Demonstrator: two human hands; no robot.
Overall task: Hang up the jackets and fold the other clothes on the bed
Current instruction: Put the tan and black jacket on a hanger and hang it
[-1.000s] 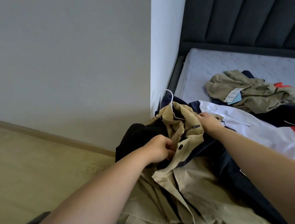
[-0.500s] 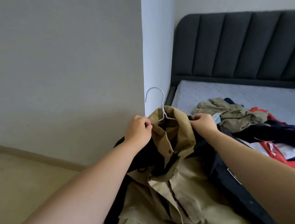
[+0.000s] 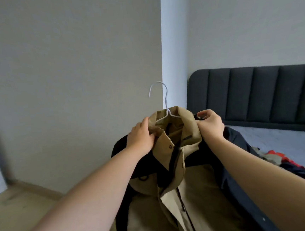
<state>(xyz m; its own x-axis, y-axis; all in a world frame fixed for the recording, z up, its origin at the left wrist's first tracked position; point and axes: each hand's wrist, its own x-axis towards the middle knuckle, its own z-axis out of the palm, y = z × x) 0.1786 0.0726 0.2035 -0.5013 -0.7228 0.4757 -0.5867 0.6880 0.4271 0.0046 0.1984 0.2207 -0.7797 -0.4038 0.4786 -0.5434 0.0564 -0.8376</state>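
A tan and black jacket [image 3: 195, 190] hangs in front of me on a white wire hanger [image 3: 162, 98], whose hook sticks up above the collar. My left hand [image 3: 142, 136] grips the left side of the collar. My right hand [image 3: 210, 124] pinches the right shoulder of the jacket near the hanger's end. A heap of other clothes [image 3: 281, 159], red, dark and tan, lies on the bed at the right edge.
The bed's grey mattress [image 3: 279, 137] and dark padded headboard [image 3: 257, 95] stand at the right. A white wall corner [image 3: 170, 58] rises just behind the hanger. Grey wall fills the left, with wooden floor [image 3: 18, 210] below.
Both hands have lifted the jacket up off the bed, and the hanger's hook now stands clear above the collar. My view has tilted upward, showing more wall and headboard.
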